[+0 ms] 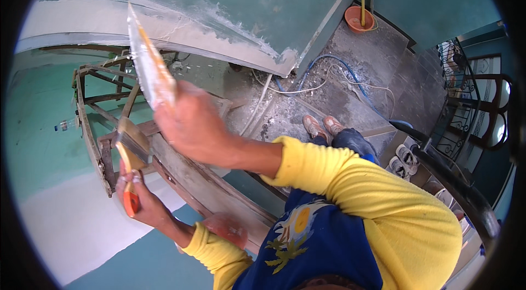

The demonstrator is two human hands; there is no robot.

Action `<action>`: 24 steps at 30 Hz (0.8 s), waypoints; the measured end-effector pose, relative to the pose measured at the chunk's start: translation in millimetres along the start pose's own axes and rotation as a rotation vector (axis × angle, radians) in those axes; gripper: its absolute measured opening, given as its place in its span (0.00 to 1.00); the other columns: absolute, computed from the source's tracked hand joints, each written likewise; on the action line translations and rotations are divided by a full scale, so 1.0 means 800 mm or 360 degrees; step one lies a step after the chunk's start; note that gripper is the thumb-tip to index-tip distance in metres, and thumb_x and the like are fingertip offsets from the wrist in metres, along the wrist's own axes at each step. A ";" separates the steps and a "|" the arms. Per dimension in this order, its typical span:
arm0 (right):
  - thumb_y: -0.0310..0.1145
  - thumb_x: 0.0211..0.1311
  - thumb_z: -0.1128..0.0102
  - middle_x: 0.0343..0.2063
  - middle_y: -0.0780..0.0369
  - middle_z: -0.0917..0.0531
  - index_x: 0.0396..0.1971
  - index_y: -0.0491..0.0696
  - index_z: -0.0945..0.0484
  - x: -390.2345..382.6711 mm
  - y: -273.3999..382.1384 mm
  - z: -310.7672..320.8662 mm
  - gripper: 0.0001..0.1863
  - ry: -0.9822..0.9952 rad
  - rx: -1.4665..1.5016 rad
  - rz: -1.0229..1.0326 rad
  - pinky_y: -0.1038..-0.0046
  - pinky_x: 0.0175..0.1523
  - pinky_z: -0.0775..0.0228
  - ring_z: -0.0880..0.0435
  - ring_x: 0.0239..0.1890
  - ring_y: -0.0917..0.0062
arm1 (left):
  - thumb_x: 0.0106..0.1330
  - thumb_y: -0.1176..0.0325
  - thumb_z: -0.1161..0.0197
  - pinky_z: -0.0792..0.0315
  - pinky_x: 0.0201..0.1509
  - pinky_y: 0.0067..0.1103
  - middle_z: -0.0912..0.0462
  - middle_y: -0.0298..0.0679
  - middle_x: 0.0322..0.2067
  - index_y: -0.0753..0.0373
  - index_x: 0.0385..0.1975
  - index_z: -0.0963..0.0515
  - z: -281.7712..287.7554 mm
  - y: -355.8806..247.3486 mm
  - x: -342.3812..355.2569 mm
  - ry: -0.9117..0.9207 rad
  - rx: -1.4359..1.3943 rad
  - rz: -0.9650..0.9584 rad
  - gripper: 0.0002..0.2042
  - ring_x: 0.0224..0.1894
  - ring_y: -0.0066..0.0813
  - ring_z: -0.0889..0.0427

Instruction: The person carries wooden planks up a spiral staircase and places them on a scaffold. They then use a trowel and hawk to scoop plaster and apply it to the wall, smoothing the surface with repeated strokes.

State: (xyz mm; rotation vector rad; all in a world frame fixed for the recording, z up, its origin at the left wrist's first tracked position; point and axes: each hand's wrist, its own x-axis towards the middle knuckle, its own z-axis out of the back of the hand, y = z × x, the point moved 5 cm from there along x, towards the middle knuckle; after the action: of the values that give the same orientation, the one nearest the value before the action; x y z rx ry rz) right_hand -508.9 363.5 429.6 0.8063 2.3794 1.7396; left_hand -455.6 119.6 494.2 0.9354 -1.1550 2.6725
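My right hand point(192, 125) is closed round a plastering trowel point(147, 62), its long pointed blade smeared white and an orange strip along it. The blade stands up in front of the patched wall point(213, 21); I cannot tell whether it touches. Lower and to the left, my left hand point(143, 202) grips a flat, wide tool point(127, 159) with a pale wooden handle and an orange end. A grey band and a tan part form its head. Whether that is a brush or a coated scraper is unclear. The two tools are apart.
A wooden frame with crossed bars point(104, 98) and a long plank point(208, 180) lie beneath my arms. Blue hose point(356, 76) and white cable point(307, 90) cross the debris-strewn floor. An orange bucket point(359, 20) stands far right. Shoes point(404, 159) sit beside a black railing point(455, 191).
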 end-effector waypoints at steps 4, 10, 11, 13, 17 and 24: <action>0.29 0.74 0.41 0.41 0.58 0.11 0.50 0.37 0.19 -0.067 -0.180 0.080 0.12 0.0075 0.0351 -0.0575 0.72 0.46 0.18 0.12 0.40 0.77 | 0.73 0.79 0.37 0.17 0.61 0.32 0.18 0.54 0.57 0.69 0.47 0.25 0.006 0.074 -0.072 0.0107 0.0063 0.0398 0.07 0.56 0.37 0.18; 0.30 0.68 0.39 0.38 0.49 0.11 0.46 0.37 0.17 -0.149 -0.403 0.198 0.13 -0.0432 -0.0451 -0.0814 0.61 0.49 0.20 0.10 0.41 0.58 | 0.72 0.82 0.37 0.19 0.61 0.29 0.18 0.56 0.59 0.69 0.45 0.23 -0.058 0.166 -0.184 0.0361 -0.0227 0.0947 0.06 0.58 0.37 0.17; 0.30 0.67 0.39 0.38 0.44 0.11 0.47 0.37 0.17 -0.144 -0.410 0.198 0.14 -0.0418 -0.0632 -0.0772 0.57 0.50 0.20 0.10 0.41 0.50 | 0.72 0.82 0.37 0.19 0.61 0.29 0.18 0.56 0.59 0.69 0.45 0.23 -0.065 0.176 -0.199 0.0359 -0.0276 0.1027 0.06 0.58 0.37 0.17; 0.30 0.65 0.38 0.39 0.40 0.14 0.51 0.37 0.20 -0.129 -0.436 0.175 0.18 -0.0391 -0.0794 -0.0723 0.52 0.50 0.23 0.15 0.42 0.42 | 0.72 0.82 0.37 0.19 0.61 0.29 0.18 0.56 0.59 0.69 0.45 0.23 -0.079 0.186 -0.221 0.0368 -0.0340 0.1132 0.06 0.58 0.37 0.17; 0.27 0.67 0.42 0.36 0.46 0.18 0.61 0.37 0.26 -0.082 -0.441 0.101 0.23 -0.0546 -0.1112 -0.0377 0.50 0.47 0.27 0.18 0.41 0.48 | 0.72 0.82 0.37 0.21 0.62 0.30 0.17 0.56 0.58 0.70 0.46 0.23 -0.081 0.202 -0.246 0.0425 -0.0338 0.1106 0.06 0.58 0.37 0.17; 0.23 0.65 0.43 0.48 0.39 0.25 0.75 0.36 0.44 -0.172 -0.362 -0.038 0.39 -0.0057 -0.0764 -0.0646 0.49 0.52 0.29 0.22 0.49 0.45 | 0.71 0.83 0.38 0.21 0.62 0.31 0.16 0.54 0.56 0.70 0.45 0.22 -0.084 0.235 -0.263 0.0439 -0.0307 0.1142 0.06 0.57 0.38 0.16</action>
State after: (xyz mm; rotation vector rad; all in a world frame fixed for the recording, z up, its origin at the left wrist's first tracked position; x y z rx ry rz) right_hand -506.8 212.2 145.4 0.2627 1.8084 1.9562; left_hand -376.0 65.4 220.6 0.1032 -1.9026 2.9572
